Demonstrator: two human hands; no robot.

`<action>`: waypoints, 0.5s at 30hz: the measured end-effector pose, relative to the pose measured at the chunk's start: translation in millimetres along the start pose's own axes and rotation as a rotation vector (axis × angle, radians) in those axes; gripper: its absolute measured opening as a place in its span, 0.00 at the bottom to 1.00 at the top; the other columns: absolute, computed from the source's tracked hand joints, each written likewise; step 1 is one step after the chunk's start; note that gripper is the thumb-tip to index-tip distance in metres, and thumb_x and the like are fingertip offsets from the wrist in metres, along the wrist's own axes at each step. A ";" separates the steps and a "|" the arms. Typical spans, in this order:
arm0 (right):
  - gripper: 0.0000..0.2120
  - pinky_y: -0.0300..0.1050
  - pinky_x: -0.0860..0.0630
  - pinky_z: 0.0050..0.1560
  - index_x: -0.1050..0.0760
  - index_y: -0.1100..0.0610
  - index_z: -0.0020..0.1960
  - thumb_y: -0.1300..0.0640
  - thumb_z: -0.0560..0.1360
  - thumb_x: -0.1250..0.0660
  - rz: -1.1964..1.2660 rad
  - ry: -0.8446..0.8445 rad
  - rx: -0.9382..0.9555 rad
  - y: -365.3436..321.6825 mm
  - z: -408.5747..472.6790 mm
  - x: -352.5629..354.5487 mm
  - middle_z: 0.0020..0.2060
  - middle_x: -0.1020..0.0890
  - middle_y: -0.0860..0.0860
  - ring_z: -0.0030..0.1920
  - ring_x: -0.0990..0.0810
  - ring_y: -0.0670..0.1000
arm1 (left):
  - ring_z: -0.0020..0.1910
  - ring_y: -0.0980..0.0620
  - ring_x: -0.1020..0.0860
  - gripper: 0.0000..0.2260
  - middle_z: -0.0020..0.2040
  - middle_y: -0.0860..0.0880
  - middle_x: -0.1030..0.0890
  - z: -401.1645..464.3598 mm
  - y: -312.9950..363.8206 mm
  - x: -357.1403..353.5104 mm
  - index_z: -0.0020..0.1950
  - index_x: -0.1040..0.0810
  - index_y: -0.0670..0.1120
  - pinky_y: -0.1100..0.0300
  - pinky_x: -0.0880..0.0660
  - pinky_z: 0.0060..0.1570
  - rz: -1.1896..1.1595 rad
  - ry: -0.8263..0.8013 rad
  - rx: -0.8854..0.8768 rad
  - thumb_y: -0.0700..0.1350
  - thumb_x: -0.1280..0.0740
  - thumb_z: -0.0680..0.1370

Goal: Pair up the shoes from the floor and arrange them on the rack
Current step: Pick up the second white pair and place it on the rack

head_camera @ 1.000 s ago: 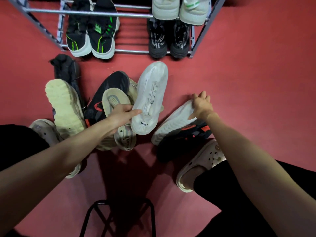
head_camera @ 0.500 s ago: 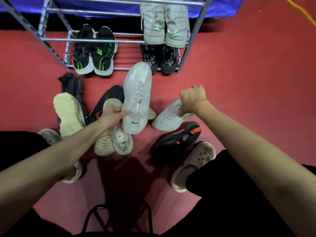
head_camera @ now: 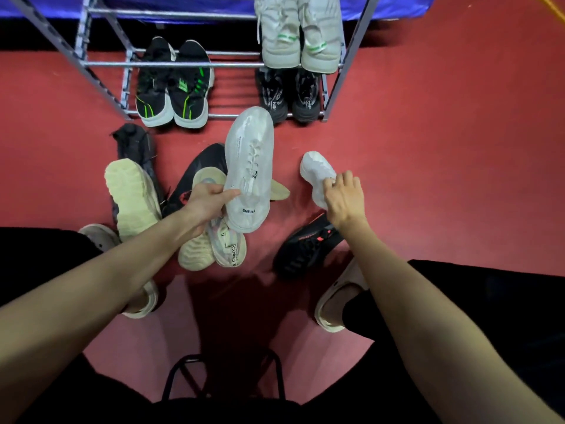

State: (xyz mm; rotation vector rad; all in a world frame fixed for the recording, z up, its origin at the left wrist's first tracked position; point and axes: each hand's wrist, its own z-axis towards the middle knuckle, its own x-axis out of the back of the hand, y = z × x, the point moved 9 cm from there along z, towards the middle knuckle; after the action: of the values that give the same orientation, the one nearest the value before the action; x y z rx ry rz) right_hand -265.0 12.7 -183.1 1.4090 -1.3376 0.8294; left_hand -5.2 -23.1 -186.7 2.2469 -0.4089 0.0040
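Observation:
My left hand (head_camera: pixel 205 201) grips a white lace-up shoe (head_camera: pixel 249 166) by its heel and holds it above the floor pile, toe pointing at the rack. To the right, my right hand (head_camera: pixel 343 199) is closed on the matching white shoe (head_camera: pixel 316 175), whose toe sticks out ahead of my fingers. The metal rack (head_camera: pixel 171 64) stands at the top. It carries a black pair with green stripes (head_camera: pixel 174 87), a black pair (head_camera: pixel 287 96) on the lower bars and a pale pair (head_camera: pixel 301 35) above.
On the red floor lie a cream-soled shoe (head_camera: pixel 131 197), a black shoe (head_camera: pixel 134 142), a black and red shoe (head_camera: pixel 195 172), pale shoes (head_camera: pixel 214 249) and a black shoe with red marks (head_camera: pixel 305 243). My feet wear clogs (head_camera: pixel 333 307). A black stool frame (head_camera: pixel 223 374) sits below.
Both hands have lifted the white shoes off the pile. The right one was turned from its side so its toe points forward. The camera tilted up, showing more of the rack.

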 end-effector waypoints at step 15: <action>0.43 0.58 0.32 0.63 0.40 0.62 0.68 0.40 0.64 0.27 0.386 -0.110 -0.396 -2.8 -44.9 -85.3 0.66 0.36 0.64 0.65 0.35 0.64 | 0.45 0.44 0.19 0.09 0.47 0.40 0.16 12.5 -22.9 6.4 0.48 0.18 0.39 0.48 0.23 0.50 0.072 0.029 0.070 0.45 0.29 0.75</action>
State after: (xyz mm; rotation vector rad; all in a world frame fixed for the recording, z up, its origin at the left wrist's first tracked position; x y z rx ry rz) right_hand -269.3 81.0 -251.2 0.9111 -1.7806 0.6862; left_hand 6.0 -20.5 -211.0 2.2969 -0.4808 0.0905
